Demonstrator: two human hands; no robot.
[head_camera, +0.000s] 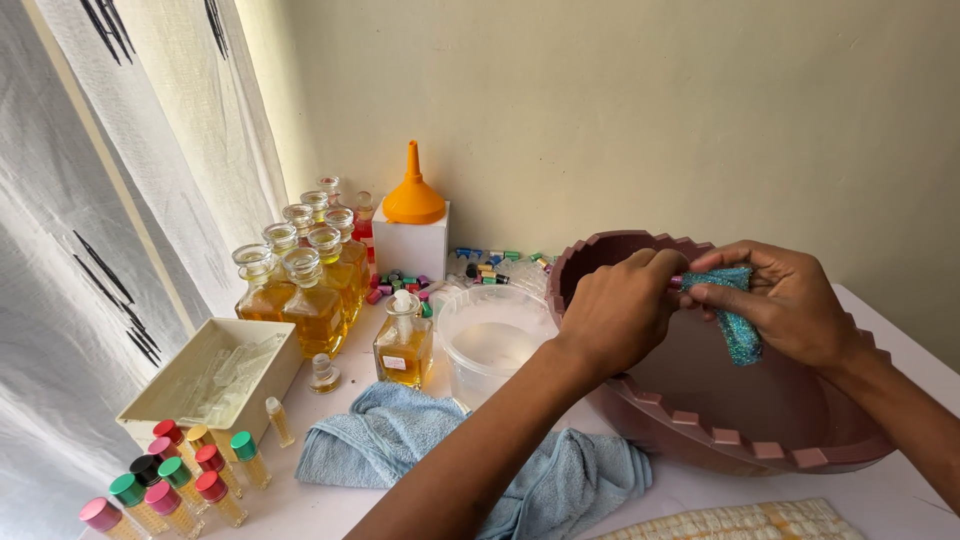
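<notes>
So we're mid-scrub: our right hand (790, 305) pinches a glittery teal scouring sponge (738, 318) against a small item with a pink end (676, 283), mostly hidden in our closed left hand (620, 310), over the scalloped mauve plastic basin (700, 425). Several capped amber vials (175, 480) stand grouped on the white table (330, 505), looking finished.

I am seeing a glittery, rough teal sponge (738, 325) pinched in my right hand (790, 305), over a matt, smooth plastic basin (700, 425) in dusty pink. Near the worktop's front edge, a soft blue terry cloth (480, 455) is lying crumpled. Clear, glossy glass bottles (310, 280) are gleaming toward the left edge beside a translucent plastic tub (490, 335).
</notes>
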